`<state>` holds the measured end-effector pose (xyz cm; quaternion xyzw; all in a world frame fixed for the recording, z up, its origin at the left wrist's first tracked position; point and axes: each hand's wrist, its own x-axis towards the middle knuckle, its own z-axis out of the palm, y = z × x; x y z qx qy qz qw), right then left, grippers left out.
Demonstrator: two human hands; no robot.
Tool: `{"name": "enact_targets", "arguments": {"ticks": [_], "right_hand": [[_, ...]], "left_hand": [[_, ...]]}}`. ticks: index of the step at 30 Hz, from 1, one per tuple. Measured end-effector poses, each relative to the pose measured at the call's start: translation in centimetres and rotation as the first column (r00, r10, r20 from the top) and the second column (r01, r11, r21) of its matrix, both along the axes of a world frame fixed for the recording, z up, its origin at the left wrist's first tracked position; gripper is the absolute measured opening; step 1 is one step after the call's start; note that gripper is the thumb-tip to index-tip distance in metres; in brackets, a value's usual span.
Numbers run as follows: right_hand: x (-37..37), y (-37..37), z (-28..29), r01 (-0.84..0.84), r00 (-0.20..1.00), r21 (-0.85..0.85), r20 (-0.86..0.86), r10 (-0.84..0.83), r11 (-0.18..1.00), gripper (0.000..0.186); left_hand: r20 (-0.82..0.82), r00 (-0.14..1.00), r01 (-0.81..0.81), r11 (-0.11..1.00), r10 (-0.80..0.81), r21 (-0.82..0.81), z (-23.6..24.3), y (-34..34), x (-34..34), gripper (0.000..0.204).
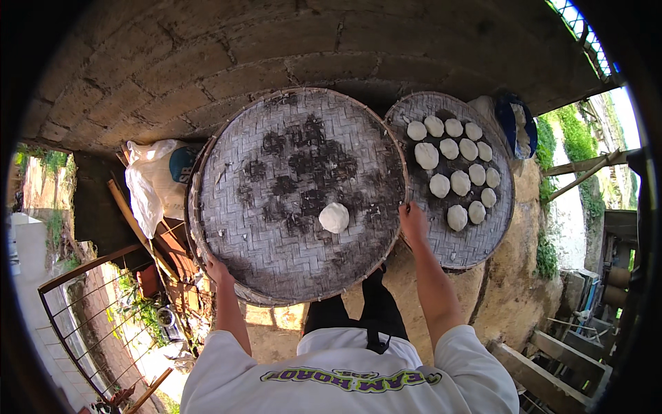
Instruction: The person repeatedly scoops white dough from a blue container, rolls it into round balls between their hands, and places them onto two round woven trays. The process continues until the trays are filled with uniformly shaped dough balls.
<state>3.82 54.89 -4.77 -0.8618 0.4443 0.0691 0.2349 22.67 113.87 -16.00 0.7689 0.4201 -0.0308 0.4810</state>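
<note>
A large round woven bamboo tray (372, 159), pale with dark worn patches, is held in front of me by its rim. My left hand (219, 270) is closed on the lower left rim, its fingers partly hidden beneath. On the right side of the rim, my right hand (414, 222) is closed too. One white, dough-like lump (334, 217) lies on the tray, right of its middle. A second rim shows along the tray's left edge. To the right, another round woven tray (455, 252) carries several similar white lumps (460, 183) in rough rows.
A block wall (269, 52) rises behind the trays. A white sack (162, 169) and wooden poles (131, 214) are at the left, above a metal grille (89, 324). Beyond the right tray is a blue container (514, 124). Wooden beams (545, 372) lie at the lower right.
</note>
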Motion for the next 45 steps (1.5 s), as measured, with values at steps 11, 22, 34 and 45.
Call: {"name": "enact_targets", "arguments": {"ticks": [11, 22, 34, 45], "right_hand": [[-1.6, -1.3, -0.9, -0.074, 0.995, 0.133, 0.073, 0.065, 0.988, 0.047], [-5.1, -6.7, 1.7, -0.057, 0.929, 0.111, 0.371, 0.012, 0.992, 0.060], [-23.1, -65.6, 0.5, 0.347, 0.511, 0.091, 0.816, -0.270, 0.933, 0.033], [-14.5, -90.8, -11.1, 0.501, 0.595, -0.228, 0.792, -0.141, 0.835, 0.051]], "left_hand": [[-0.128, 0.976, 0.211, 0.922, -0.179, 0.323, -1.2, 0.4, -0.3, 0.055], [-0.132, 0.991, 0.008, 0.993, 0.008, 0.118, -1.8, 1.7, -4.8, 0.038], [-0.532, 0.811, 0.279, 0.960, -0.242, -0.012, 6.0, -26.6, -38.4, 0.031], [-0.700, 0.638, 0.296, 0.942, -0.319, -0.159, 8.9, -54.0, -50.0, 0.035]]}}
